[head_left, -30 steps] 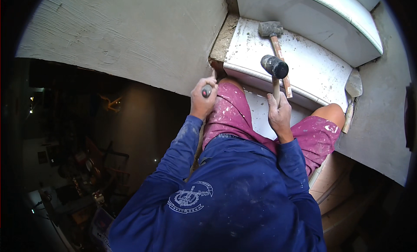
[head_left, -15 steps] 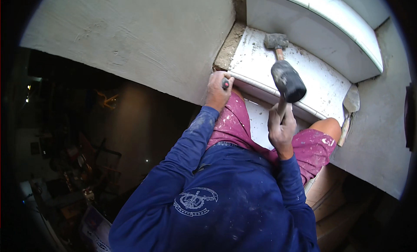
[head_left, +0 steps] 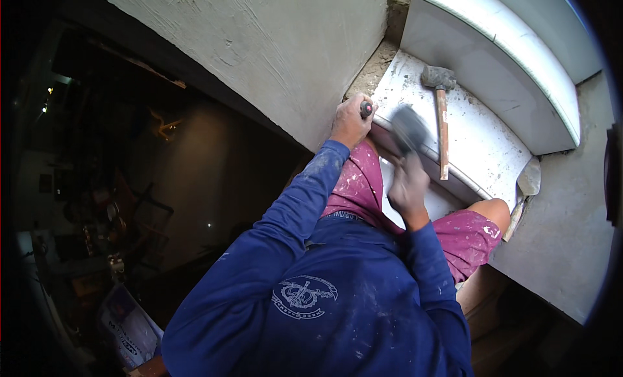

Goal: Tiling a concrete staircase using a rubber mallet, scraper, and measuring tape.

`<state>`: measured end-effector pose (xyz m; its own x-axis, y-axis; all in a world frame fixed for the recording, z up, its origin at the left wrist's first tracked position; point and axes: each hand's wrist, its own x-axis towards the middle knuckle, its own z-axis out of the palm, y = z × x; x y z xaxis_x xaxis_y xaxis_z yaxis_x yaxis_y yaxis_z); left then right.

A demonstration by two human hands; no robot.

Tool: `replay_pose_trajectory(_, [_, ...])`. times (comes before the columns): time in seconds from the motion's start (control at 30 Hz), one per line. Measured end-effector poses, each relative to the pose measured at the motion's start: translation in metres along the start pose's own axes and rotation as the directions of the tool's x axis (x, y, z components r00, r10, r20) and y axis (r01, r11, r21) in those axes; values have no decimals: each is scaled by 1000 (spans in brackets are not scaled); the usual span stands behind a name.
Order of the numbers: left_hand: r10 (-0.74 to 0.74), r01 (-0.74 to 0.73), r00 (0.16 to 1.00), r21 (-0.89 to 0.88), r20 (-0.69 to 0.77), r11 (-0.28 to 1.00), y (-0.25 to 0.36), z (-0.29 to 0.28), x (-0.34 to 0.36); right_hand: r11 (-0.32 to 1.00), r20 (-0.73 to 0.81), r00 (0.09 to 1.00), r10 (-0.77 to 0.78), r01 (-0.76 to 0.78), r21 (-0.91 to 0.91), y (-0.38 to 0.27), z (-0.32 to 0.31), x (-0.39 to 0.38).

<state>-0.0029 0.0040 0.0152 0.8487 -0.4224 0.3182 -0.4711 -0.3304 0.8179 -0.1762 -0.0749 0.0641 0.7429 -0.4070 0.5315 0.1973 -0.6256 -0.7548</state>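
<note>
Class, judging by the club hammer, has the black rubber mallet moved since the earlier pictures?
Yes: the black rubber mallet moved left relative to the club hammer, which it no longer overlaps.

- The place is looking like a stairway (head_left: 487, 65) under building or repair work: white tiled steps (head_left: 483, 133) are climbing beside a grey plastered wall (head_left: 272, 52).
- A strip of rough, bare mortar (head_left: 375, 68) is showing between wall and steps.
- Dark specks (head_left: 407, 72) are dotting the steps, where a wooden-handled hammer (head_left: 443, 127) is lying; a trowel (head_left: 529, 177) is resting beside the right-hand wall (head_left: 558, 240).
- The right hand (head_left: 409, 187) is gripping a dark-headed mallet (head_left: 409, 128).
</note>
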Motion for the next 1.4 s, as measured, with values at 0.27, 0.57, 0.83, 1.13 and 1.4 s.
replay_pose_trajectory(0.27, [28,-28,999,16,25,999,-2,-5,8,981,-138,974,-178,165,-102,10,4,-2])
replay_pose_trajectory(0.57, [345,-366,921,100,181,925,-35,0,-26,895,-54,908,415,-397,205,6,-34,-19])
replay_pose_trajectory(0.83, [209,-227,954,58,215,972,-25,2,-19,839,-138,835,532,-499,216,31,-41,-35])
replay_pose_trajectory(1.13, [337,-344,928,13,157,939,-20,22,-20,913,-126,907,402,-388,123,25,-45,-26])
replay_pose_trajectory(1.4, [321,-321,946,-6,46,947,-25,27,-12,854,-132,935,328,-234,465,-32,-42,-14])
